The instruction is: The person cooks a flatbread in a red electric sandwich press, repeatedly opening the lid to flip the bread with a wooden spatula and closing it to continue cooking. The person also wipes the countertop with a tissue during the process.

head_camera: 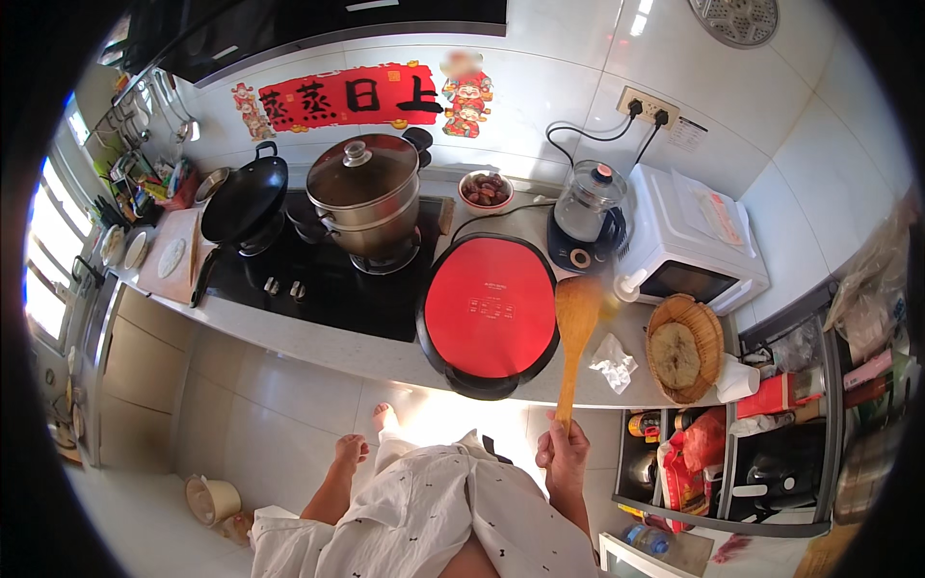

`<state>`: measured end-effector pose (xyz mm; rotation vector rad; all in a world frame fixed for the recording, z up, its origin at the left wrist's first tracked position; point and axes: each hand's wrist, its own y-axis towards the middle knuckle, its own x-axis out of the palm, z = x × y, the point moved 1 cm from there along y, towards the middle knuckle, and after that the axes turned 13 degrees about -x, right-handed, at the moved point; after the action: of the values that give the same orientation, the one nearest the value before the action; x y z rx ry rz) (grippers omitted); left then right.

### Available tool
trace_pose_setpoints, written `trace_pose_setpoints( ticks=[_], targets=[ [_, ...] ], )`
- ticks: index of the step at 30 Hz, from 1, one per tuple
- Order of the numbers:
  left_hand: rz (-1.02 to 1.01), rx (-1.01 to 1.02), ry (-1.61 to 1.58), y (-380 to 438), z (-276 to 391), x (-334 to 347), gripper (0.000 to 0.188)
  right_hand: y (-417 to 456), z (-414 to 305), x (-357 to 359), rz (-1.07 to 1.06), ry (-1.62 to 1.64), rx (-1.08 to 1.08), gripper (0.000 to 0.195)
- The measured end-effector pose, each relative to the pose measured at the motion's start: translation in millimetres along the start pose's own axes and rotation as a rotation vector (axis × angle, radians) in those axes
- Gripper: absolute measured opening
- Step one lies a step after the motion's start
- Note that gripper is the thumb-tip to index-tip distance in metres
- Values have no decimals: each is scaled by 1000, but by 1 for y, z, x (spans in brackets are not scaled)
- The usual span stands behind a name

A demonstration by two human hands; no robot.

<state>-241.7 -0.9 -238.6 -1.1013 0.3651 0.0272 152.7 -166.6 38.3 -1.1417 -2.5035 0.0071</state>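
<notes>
My right hand (564, 449) grips the handle of a wooden spatula (576, 318), held upright with its blade towards the counter's back. Left of the blade stands an electric griddle (491, 307) with a red lid bearing writing; its lid is down. My left hand (352, 449) hangs low in front of the counter, fingers curled, with nothing visible in it. Right of the spatula lies a crumpled white tissue (615, 363). Beyond it, a woven basket (707, 325) holds a round flatbread (674, 354). A small oil container (627, 287) is partly hidden near the blade.
A steamer pot (368, 191) and a black wok (249, 199) stand on the gas hob (340, 307). Behind the griddle are a bowl of dates (485, 191) and a glass kettle (587, 217). A white microwave (694, 238) and an open shelf rack (730, 462) stand at right.
</notes>
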Motion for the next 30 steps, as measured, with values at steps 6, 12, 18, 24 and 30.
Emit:
trace_pose_setpoints(
  ticks=[6, 12, 18, 24, 30],
  targets=[
    [10, -1, -18, -3, -4, 2, 12, 3, -5, 2, -32, -73, 8, 23],
    [-18, -15, -26, -4, -7, 4, 10, 7, -9, -3, -113, -136, -96, 25],
    [-1, -5, -8, -4, -3, 5, 11, 5, -11, 0, -108, -109, -181, 25],
    [-15, -16, 14, -3, 4, 7, 12, 4, -10, 0, -95, 44, -126, 25],
    [-15, -6, 42, -4, 10, 8, 12, 4, -14, -1, -82, 16, -119, 25]
  ],
)
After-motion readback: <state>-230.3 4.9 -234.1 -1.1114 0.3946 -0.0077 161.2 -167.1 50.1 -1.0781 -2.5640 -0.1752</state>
